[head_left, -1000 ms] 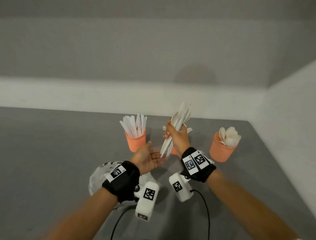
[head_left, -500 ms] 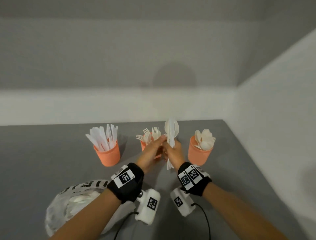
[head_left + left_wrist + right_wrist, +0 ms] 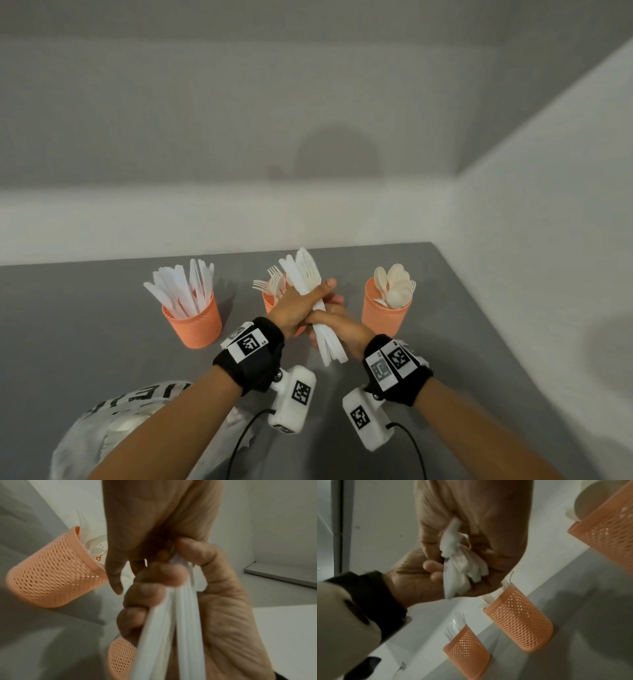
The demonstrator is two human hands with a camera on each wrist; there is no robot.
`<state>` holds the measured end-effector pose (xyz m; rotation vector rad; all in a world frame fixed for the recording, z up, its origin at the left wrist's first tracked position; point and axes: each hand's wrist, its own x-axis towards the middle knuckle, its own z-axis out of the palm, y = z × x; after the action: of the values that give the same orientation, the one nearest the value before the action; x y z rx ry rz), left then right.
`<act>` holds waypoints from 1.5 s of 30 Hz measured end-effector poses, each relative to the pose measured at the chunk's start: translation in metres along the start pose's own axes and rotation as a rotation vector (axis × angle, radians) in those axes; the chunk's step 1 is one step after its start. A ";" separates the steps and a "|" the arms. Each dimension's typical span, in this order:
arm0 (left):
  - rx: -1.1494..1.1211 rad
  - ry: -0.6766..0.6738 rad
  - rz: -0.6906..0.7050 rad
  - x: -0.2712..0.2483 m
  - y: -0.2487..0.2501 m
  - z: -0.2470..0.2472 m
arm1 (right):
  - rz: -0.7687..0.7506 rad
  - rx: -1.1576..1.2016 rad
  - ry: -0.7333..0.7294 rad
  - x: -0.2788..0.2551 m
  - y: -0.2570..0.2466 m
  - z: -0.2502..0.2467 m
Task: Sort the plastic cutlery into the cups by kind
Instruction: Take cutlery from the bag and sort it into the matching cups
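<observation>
Three orange mesh cups stand in a row on the grey table (image 3: 85,342). The left cup (image 3: 197,323) holds knives, the middle cup (image 3: 270,303) forks, the right cup (image 3: 385,317) spoons. In front of the middle cup both hands hold one bundle of white plastic cutlery (image 3: 305,277); serrated knife blades show at its top. My left hand (image 3: 298,305) wraps the bundle's middle, thumb across it. My right hand (image 3: 337,325) grips the handles (image 3: 171,628) lower down. In the right wrist view the bundle (image 3: 462,568) sits in the fist above the fork cup (image 3: 520,622).
A crumpled plastic bag (image 3: 113,431) with black lettering lies at the lower left, under my left forearm. White walls close off the table at the back and on the right, near the spoon cup. Black cables trail from the wrist cameras.
My left hand has come up from an open palm and closed round the bundle beside the right hand. The bundle's top now leans to the left, over the fork cup.
</observation>
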<state>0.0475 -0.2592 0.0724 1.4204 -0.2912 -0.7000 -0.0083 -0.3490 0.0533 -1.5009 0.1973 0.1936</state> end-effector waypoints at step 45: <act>0.168 0.434 0.164 0.007 0.010 -0.018 | 0.060 0.203 0.058 0.003 0.014 -0.002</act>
<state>0.0662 -0.2495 0.0778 1.6458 -0.1240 -0.2252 -0.0085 -0.3499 0.0389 -1.3003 0.2999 0.1728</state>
